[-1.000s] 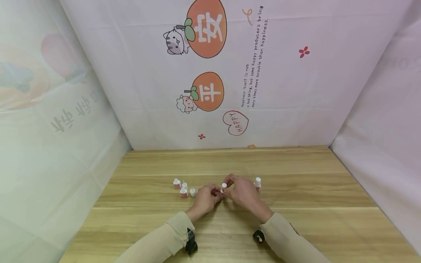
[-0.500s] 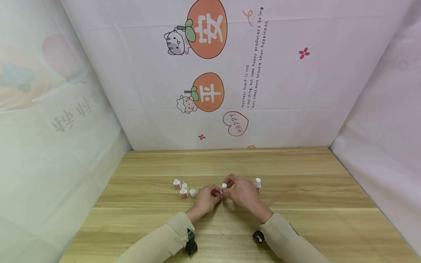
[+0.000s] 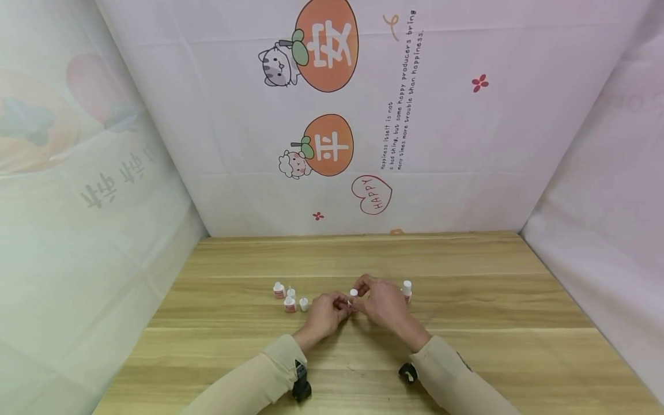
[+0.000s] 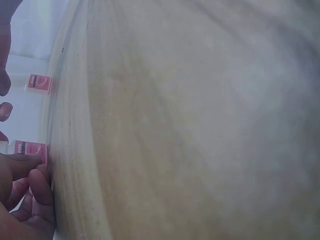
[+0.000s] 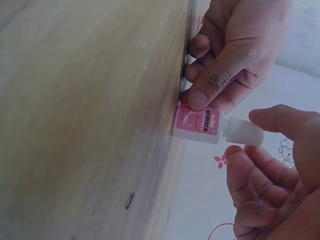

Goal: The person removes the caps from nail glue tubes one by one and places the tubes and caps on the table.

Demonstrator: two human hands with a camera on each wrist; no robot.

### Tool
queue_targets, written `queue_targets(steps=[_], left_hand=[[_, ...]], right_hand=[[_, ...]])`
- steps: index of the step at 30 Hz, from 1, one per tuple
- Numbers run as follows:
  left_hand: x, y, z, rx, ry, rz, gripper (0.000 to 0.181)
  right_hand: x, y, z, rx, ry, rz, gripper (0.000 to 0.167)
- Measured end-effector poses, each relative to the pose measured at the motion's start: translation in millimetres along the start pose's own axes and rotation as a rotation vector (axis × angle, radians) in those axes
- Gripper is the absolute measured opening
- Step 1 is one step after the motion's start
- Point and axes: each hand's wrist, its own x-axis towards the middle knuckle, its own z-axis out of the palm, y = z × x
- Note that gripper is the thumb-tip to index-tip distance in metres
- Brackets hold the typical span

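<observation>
A small glue bottle (image 5: 197, 124) with a pink label stands upright on the table between the two hands. My left hand (image 3: 325, 314) grips its body low down, thumb and fingertips at the label's side in the right wrist view. On the bottle's neck sits a white cap (image 5: 244, 132), which my right hand (image 3: 384, 301) pinches between thumb and index finger. A narrow piece of neck shows between cap and bottle shoulder. In the left wrist view the bottle's label (image 4: 31, 149) is partly hidden behind my left fingers.
Left of the hands stand two uncapped glue bottles, a rear one (image 3: 279, 290) and a front one (image 3: 290, 304). Two loose white caps lie beside them, one nearer (image 3: 304, 304), one behind (image 3: 291, 294). Right of my right hand stands a capped bottle (image 3: 407, 291). Printed cloth encloses the wooden table (image 3: 332, 369).
</observation>
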Motion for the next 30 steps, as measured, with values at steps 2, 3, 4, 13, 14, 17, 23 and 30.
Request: queue_targets(steps=[2, 3, 4, 13, 14, 17, 23, 30], left_hand=[[-0.2, 0.0, 0.0, 0.003, 0.001, 0.001, 0.009], [-0.3, 0.0, 0.0, 0.003, 0.000, 0.002, 0.009], [-0.4, 0.1, -0.1, 0.004, -0.002, 0.000, 0.009], [-0.1, 1.6, -0.8, 0.010, -0.001, -0.007, 0.009], [-0.2, 1.7, -0.9, 0.011, -0.001, -0.007, 0.008], [-0.7, 1.8, -0.9, 0.013, -0.005, -0.007, 0.007], [-0.6, 0.7, 0.1, 0.019, -0.006, -0.007, 0.008], [-0.5, 0.0, -0.1, 0.017, -0.013, -0.006, 0.007]], right_hand=[[0.2, 0.4, -0.1, -0.003, -0.001, -0.003, 0.021], [0.2, 0.5, -0.3, -0.003, -0.002, -0.009, 0.020], [0.4, 0.5, -0.5, -0.004, -0.003, -0.018, 0.019], [2.2, -0.9, -1.8, -0.010, -0.003, -0.016, 0.019], [2.3, -1.0, -1.9, -0.005, -0.005, -0.015, 0.018], [2.3, -0.8, -1.6, -0.004, -0.010, -0.037, 0.016], [1.4, 0.3, -0.8, -0.001, -0.003, -0.031, 0.019], [1.6, 1.0, 0.0, 0.012, -0.008, -0.039, 0.017]])
